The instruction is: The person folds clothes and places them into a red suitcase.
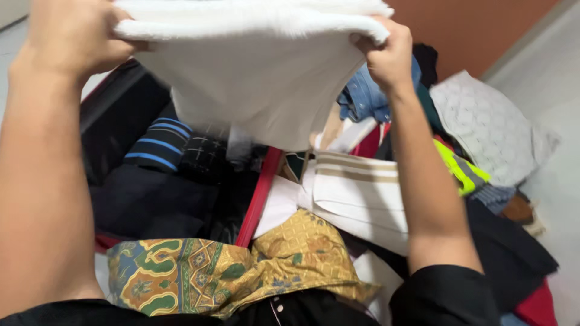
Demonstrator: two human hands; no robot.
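Gripping a white towel (260, 72) at its top edge: left hand (72, 33) clenched on the left corner, right hand (389, 57) pinching the right corner. Towel held up high in front of the camera, long axis running left-right between the fists, folded top edge horizontal, body hanging down to a loose lower point. Below it, left to right: open dark suitcase (115, 115) with a blue-striped garment (160, 145), red suitcase rim (260, 193), yellow-green patterned cloth (229, 271), white striped garment (356, 193), denim (365, 96), white knit piece (489, 127).
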